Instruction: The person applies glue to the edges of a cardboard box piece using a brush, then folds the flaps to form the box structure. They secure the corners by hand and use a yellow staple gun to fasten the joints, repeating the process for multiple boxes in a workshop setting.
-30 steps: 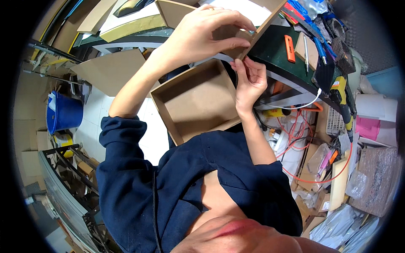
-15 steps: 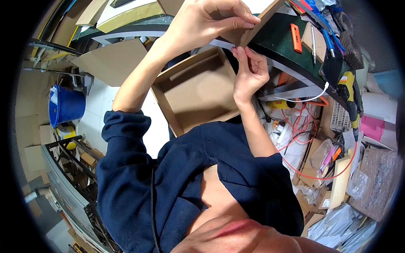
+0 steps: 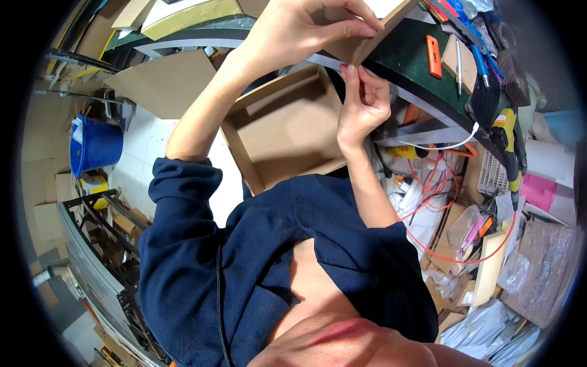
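At the top centre stands a brown fibreboard or cardboard piece, its narrow edge slanting toward me. My left hand reaches across its face, thumb and forefinger pinched together at that edge. What lies between those fingertips is too small to make out. Below it, my right hand pinches the board's lower corner between thumb and forefinger, its other fingers curled. An open shallow brown box lies beneath my hands, close to my body, its inside facing up.
On the dark green tabletop lie an orange cutter, a silver pen and blue-handled tools. A yellow-black power drill is at the right, above a red cable. A blue bucket and a leaning brown sheet are left.
The view has shifted slightly. My left fingertips have moved a little along the board's edge; my right hand keeps its pinch at the corner.
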